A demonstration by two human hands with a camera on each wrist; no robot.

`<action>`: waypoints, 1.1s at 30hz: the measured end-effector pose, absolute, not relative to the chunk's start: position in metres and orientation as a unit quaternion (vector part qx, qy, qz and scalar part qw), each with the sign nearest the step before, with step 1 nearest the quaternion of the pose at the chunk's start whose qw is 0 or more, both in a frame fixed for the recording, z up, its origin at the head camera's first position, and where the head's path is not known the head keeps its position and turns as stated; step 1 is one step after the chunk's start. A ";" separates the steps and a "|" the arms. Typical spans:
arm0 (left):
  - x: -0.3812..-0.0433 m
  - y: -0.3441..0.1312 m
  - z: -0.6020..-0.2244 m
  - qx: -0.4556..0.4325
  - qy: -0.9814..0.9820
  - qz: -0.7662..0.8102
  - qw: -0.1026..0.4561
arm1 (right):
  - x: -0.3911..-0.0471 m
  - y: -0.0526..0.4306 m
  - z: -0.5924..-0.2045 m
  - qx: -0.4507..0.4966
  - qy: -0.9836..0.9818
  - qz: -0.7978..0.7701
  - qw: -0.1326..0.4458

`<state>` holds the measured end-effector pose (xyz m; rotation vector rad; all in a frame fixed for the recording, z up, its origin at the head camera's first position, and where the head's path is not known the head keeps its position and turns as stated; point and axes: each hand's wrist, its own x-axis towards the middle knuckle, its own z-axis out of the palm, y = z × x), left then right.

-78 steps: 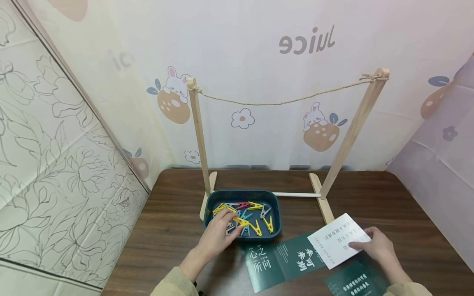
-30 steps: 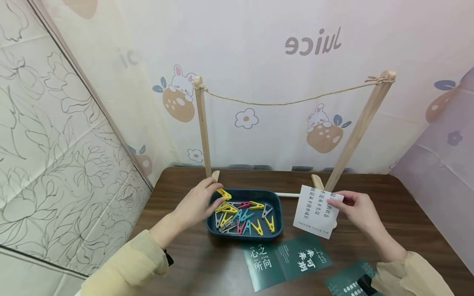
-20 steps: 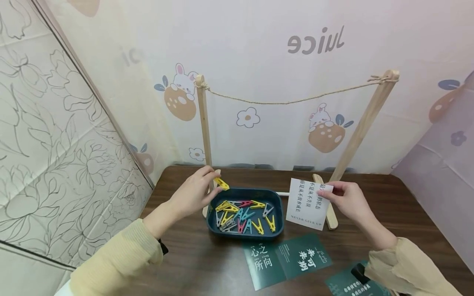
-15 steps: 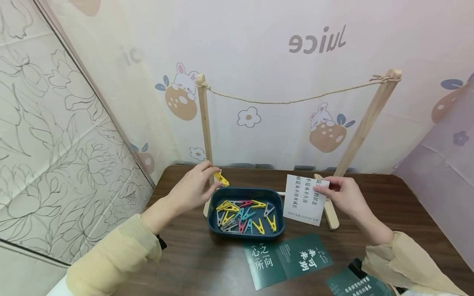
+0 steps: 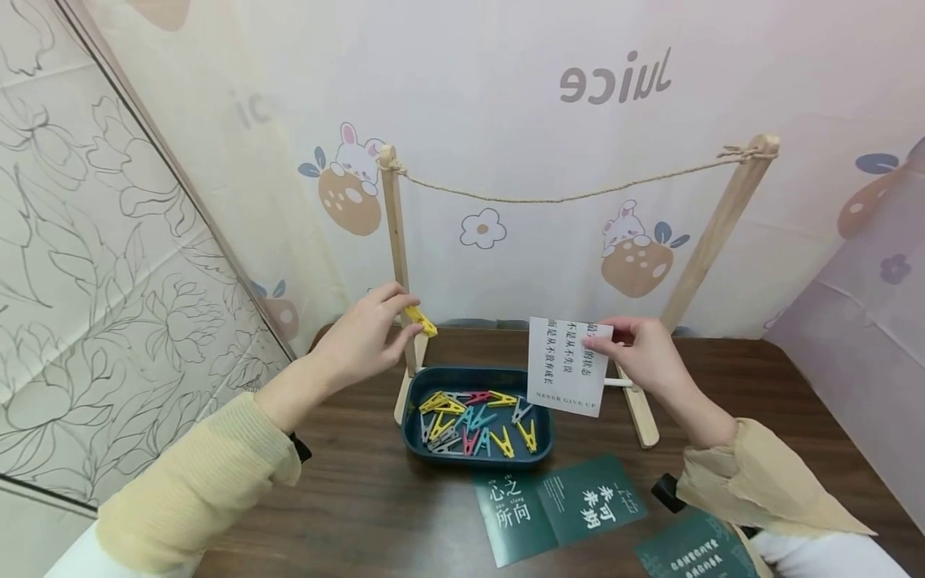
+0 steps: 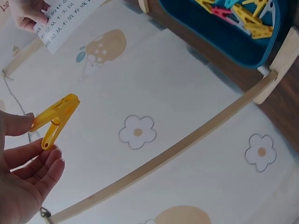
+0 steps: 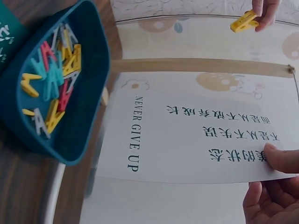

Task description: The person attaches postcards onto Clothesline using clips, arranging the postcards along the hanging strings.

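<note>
My left hand pinches a yellow clothespin by its handle ends, thumb on one arm and fingers on the other, in front of the left wooden post. In the left wrist view that clothespin points away from the fingertips, its tip closed. Between thumb and fingers of my right hand hangs a white card printed with dark characters and NEVER GIVE UP, held near its upper right corner. It overlaps the right end of the blue tray in the head view. Above both hands a thin rope sags between two posts.
The tray holds several yellow, grey, red and teal clothespins. A wooden left post and right post stand on feet joined by a white rod. Green cards lie on the brown table, another green card at right.
My left hand has picked the yellow clothespin out of the tray and raised it towards the left post. My right hand has lifted the white card off the table and brought it up and left.
</note>
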<state>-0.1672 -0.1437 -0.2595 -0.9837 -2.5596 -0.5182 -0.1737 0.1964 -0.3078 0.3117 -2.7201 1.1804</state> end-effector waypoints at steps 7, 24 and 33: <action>-0.170 -0.144 -0.241 -0.341 -0.898 -0.200 0.192 | -0.179 0.185 -0.293 0.111 -0.903 0.408 0.076; -0.179 -0.144 -0.206 -0.346 -0.893 -0.198 0.210 | -0.201 0.147 -0.266 0.145 -0.885 0.436 0.076; -0.184 -0.139 -0.188 -0.349 -0.897 -0.166 0.215 | -0.211 0.123 -0.257 0.143 -0.884 0.441 0.064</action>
